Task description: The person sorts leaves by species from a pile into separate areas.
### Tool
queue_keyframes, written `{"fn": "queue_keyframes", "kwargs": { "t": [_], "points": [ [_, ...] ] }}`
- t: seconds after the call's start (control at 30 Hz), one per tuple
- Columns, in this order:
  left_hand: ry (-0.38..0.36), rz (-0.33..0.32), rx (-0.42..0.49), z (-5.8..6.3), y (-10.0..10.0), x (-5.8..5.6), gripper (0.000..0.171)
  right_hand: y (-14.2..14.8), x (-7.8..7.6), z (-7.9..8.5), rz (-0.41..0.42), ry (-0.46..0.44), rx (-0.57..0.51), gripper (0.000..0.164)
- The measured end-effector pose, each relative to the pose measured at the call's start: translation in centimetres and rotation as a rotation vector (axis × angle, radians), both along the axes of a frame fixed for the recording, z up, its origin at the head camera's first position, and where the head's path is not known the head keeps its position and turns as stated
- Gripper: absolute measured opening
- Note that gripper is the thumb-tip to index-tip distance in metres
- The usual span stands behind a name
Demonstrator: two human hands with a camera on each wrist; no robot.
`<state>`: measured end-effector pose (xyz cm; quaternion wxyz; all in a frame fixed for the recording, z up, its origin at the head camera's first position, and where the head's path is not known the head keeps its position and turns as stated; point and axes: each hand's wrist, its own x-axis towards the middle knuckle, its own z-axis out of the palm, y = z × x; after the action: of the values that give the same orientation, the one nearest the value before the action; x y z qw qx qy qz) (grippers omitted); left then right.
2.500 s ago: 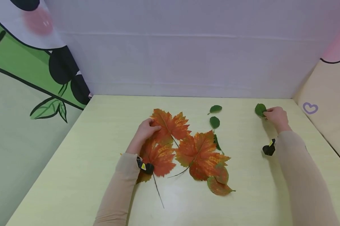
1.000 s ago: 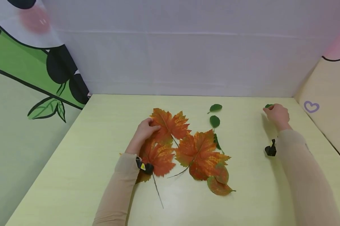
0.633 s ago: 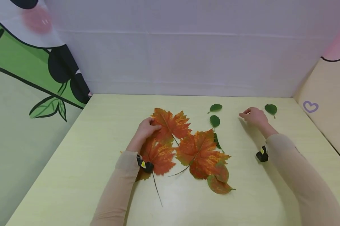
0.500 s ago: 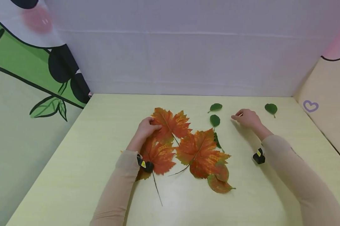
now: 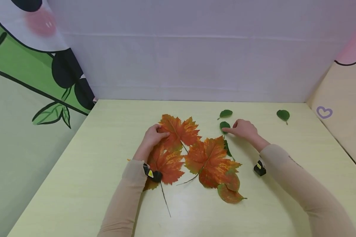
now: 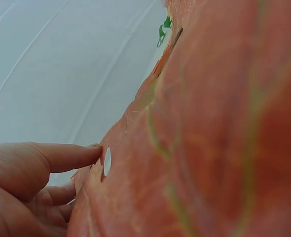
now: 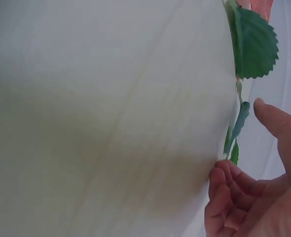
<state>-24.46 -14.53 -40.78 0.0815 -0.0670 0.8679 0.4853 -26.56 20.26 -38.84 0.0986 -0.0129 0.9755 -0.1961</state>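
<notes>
My left hand (image 5: 152,136) pinches the edge of the upper orange maple leaf (image 5: 182,130); in the left wrist view the thumb (image 6: 71,155) lies against the leaf's rim. Another maple leaf (image 5: 169,166) lies below, partly under the wrist. My right hand (image 5: 244,129) is at a small green leaf (image 5: 223,124), its thumb over it in the head view. The right wrist view shows that thumb (image 7: 273,116) apart from the loosely bent fingers, with the green leaf (image 7: 240,121) between them. A second green leaf (image 5: 226,113) lies just behind.
A third maple leaf (image 5: 209,158) overlaps rounded orange-green leaves (image 5: 229,195) and part of a green leaf (image 5: 227,148). One green leaf (image 5: 283,115) lies alone at the far right of the table (image 5: 77,181). A pale backdrop (image 5: 178,65) stands behind.
My right hand set a green leaf down at the far right, let go and moved left to the middle green leaf. The left hand has stayed on the maple leaf.
</notes>
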Motion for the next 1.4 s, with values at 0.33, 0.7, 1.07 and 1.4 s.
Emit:
{"fn": "queue_keyframes", "kwargs": {
  "t": [0.33,0.7,1.07,1.4],
  "points": [
    [0.004,-0.003,-0.025,-0.1,0.0,0.0,0.048,-0.9,0.0,0.2,-0.049,-0.027,0.000,0.058],
    [0.004,-0.002,-0.019,-0.1,0.0,0.1,0.049,0.0,-0.2,-0.2,-0.045,-0.044,-0.058,0.060],
    [0.019,-0.017,-0.027,-0.1,0.1,0.0,0.049,1.1,-0.2,-0.1,-0.025,-0.013,-0.055,0.051],
    [0.004,-0.022,-0.032,-0.3,-0.2,0.0,0.050,3.0,-0.3,0.3,-0.020,0.016,-0.052,0.043]
  ]
}}
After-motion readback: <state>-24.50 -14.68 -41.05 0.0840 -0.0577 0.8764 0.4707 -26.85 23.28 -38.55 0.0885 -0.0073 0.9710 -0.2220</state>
